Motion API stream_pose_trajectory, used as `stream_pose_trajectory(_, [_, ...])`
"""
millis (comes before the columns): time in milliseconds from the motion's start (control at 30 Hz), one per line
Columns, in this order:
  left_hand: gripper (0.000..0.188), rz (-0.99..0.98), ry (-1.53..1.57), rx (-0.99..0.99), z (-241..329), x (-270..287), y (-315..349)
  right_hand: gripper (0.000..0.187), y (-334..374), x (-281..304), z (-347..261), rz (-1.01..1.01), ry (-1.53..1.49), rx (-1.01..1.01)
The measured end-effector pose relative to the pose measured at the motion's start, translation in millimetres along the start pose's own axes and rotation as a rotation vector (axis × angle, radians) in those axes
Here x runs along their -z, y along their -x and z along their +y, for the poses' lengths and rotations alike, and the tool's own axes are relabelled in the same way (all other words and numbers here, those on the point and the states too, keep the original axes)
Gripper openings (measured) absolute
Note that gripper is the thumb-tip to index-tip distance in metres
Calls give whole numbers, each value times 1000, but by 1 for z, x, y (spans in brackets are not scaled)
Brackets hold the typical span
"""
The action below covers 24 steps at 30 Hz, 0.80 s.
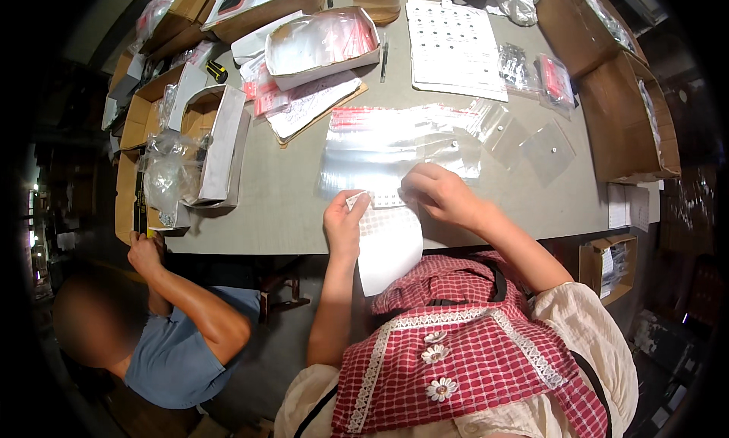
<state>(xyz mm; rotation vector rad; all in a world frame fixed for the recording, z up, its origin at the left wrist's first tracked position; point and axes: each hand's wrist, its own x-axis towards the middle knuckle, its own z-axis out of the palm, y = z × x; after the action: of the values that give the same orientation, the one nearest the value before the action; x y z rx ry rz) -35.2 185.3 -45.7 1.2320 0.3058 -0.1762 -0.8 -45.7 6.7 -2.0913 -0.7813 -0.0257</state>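
Note:
A white sheet of small round stickers (pixel 391 252) hangs over the table's front edge, its upper part bent back to show small dark print. My left hand (pixel 345 224) is closed on the sheet's upper left corner, thumb on top. At the sheet's upper right edge, the fingers of my right hand (pixel 437 193) are pinched together; anything between the fingertips is too small to make out. Just beyond both hands lies a fanned row of clear zip bags (pixel 372 145) with red strips along their far ends. A separate clear bag (pixel 550 151) to the right bears a small round sticker.
A white box of bags (pixel 323 47) stands on papers at the back. A sheet with dark dots (pixel 452 47) lies right of it. Cardboard boxes (pixel 619 115) line the right side; more boxes (pixel 216 145) stand left. A co-worker (pixel 190 339) sits at the left, hands at a box.

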Motion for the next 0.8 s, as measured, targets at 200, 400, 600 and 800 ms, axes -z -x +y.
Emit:
stream_pose_trajectory(200, [15, 22, 21, 73, 7, 2, 0, 10, -5, -7, 2, 48, 36, 4])
stream_pose_trajectory(400, [17, 52, -38, 31, 7, 7, -2, 10, -3, -1, 35, 230, -25, -163])
stream_pose_trajectory(600, [18, 69, -297, -106, -1, 11, -5, 18, 34, 25, 73, 199, 373, -270])
stream_pose_trajectory(800, [17, 20, -378, -146, -2, 2, -7, 23, 18, 34, 24, 55, -122, -231])
